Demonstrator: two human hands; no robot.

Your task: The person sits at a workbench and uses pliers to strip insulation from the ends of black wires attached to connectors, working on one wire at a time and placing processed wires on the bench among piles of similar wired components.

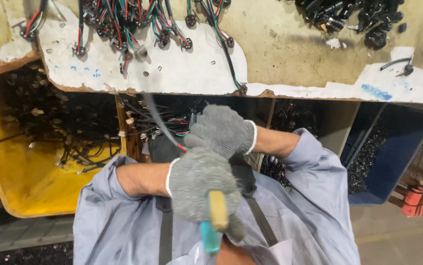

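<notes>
Your worn workbench (280,54) runs across the top of the view, its white coating chipped down to bare board; below its edge on your left sits a big yellow bin (20,181) holding a litter of dark wire scraps; on your right, a dark blue bin (397,147) with black bits piled in it. On the bench lie bundles of red, green and black wired parts (123,22) and, further right, a heap of black connectors (358,17). Your grey sleeves fill the lower frame, both hands in grey knit gloves. Left hand (201,181) — fingers curled tight round a tool (215,221) with one tan and one teal handle, handles pointing back towards you; the working end is hidden under the glove. Right hand (221,130) — fingers bent and pressed together, pinching a thin grey cable (158,120) with red and green cores; the cable runs up and left from between your hands, blurred, just below the bench edge.
</notes>
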